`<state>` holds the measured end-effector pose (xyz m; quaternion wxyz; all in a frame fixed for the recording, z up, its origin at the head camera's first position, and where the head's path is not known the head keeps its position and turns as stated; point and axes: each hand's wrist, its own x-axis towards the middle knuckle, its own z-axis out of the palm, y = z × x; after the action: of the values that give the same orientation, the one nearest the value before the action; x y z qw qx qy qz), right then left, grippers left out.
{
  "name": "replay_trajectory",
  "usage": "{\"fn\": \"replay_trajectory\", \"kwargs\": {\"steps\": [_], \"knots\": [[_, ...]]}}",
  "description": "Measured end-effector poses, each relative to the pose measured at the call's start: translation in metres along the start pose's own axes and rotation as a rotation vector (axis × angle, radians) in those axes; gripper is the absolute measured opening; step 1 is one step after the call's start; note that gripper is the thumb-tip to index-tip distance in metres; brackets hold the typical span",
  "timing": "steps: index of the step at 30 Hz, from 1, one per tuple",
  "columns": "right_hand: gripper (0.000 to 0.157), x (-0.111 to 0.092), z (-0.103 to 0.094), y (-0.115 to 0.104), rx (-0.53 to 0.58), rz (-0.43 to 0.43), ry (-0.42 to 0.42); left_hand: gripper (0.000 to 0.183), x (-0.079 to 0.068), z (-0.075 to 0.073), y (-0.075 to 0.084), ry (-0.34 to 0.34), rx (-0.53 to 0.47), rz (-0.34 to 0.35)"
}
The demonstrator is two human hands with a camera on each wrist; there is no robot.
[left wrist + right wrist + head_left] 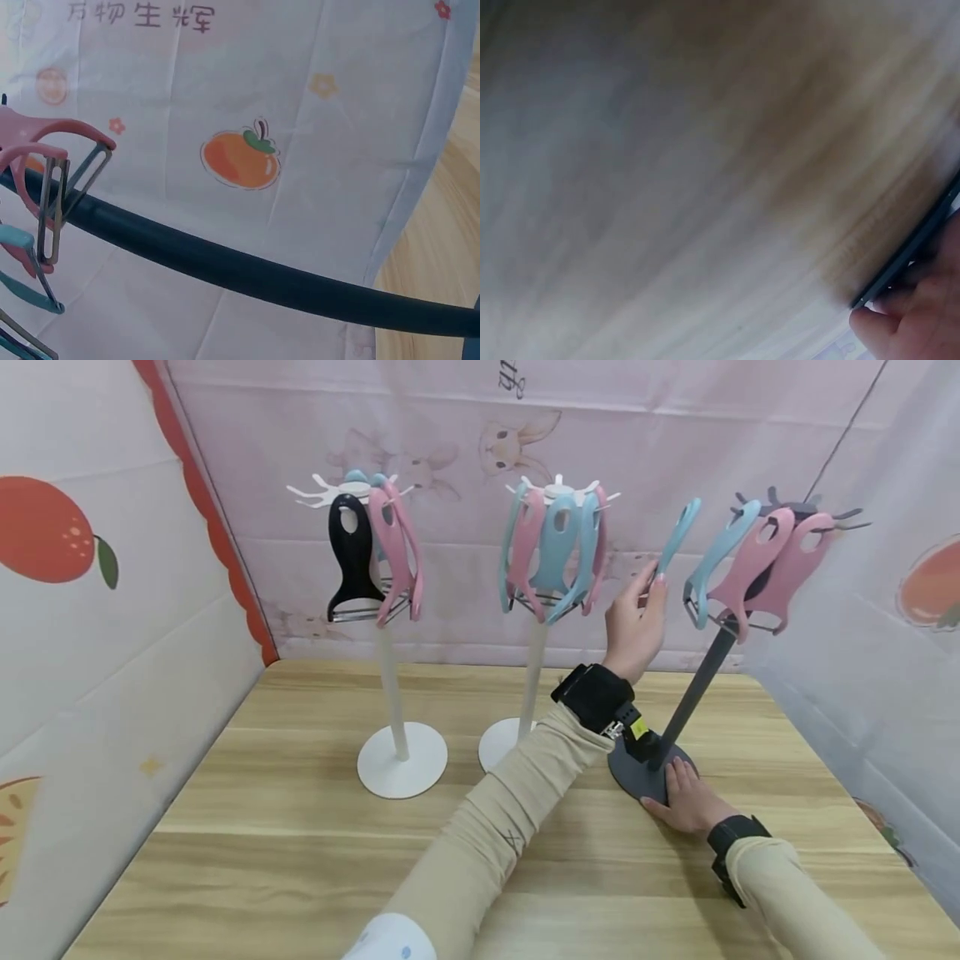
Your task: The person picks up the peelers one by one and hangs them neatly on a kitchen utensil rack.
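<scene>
My left hand [636, 625] pinches a light blue peeler [678, 537] by its lower part, handle pointing up, just left of the dark grey stand [701, 685]. A blue peeler [723, 552] and two pink peelers [757, 556] hang from that stand's hooks. In the left wrist view the dark pole [225, 262] crosses below pink peelers [67, 135] with metal blades. My right hand [692, 800] rests on the stand's round base [637, 777], fingers laid over it and thumb at the rim. The right wrist view shows this hand [922, 322] at the dark base edge [907, 251].
To the left stand two white stands: the middle one [534, 677] carries several pink and blue peelers [558, 543], the far left one [392, 693] black, pink and blue ones. All stand on a wooden table [300, 827] with printed cloth walls [450, 435] around it.
</scene>
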<state>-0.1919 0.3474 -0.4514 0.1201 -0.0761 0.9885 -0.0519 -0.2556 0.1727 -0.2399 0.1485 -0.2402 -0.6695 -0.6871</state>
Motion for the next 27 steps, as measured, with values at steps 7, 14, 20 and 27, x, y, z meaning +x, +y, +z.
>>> {"fn": "replay_trajectory", "kwargs": {"steps": [7, 14, 20, 27], "knots": [[0.1, -0.001, 0.0, -0.003, -0.005, 0.003, 0.006, 0.038, 0.009, 0.008, 0.009, 0.002, 0.001, -0.025], [0.11, 0.003, 0.007, 0.005, -0.014, -0.013, 0.052, 0.038, 0.022, 0.012, 0.014, -0.057, 0.067, 0.005], [0.113, 0.003, 0.006, 0.001, 0.006, -0.005, 0.033, 0.037, 0.026, 0.01, 0.013, -0.115, 0.12, 0.019], [0.104, -0.003, -0.002, -0.001, 0.025, 0.009, -0.004, 0.041, 0.017, 0.005, 0.001, -0.155, 0.116, 0.066]]}}
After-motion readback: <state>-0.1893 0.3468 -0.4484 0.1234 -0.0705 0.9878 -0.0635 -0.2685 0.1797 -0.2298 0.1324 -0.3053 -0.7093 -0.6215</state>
